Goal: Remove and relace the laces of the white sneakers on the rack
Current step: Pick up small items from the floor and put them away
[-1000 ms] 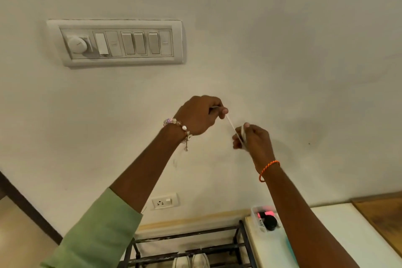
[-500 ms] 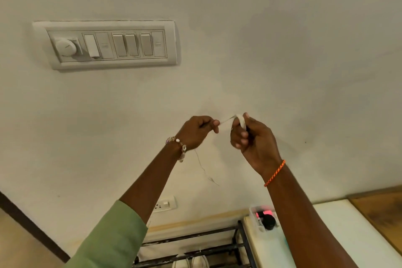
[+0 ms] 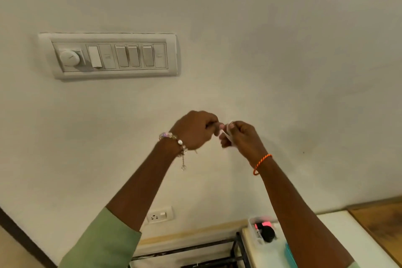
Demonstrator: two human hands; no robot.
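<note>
while my left hand (image 3: 195,129) and right hand (image 3: 240,137) were up near the wall, almost touching, both were pinched on the white lace (image 3: 226,132) between them — only a short bit showed. the rack (image 3: 195,254) sat low in view, sneakers not visible. risk as i judged it: lace slipping from either pinch, or winding unevenly and tangling before relacing.

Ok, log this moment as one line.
left hand: pinching lace | right hand: holding lace | hands: raised before wall | rack: below | sneakers: not visible
</note>
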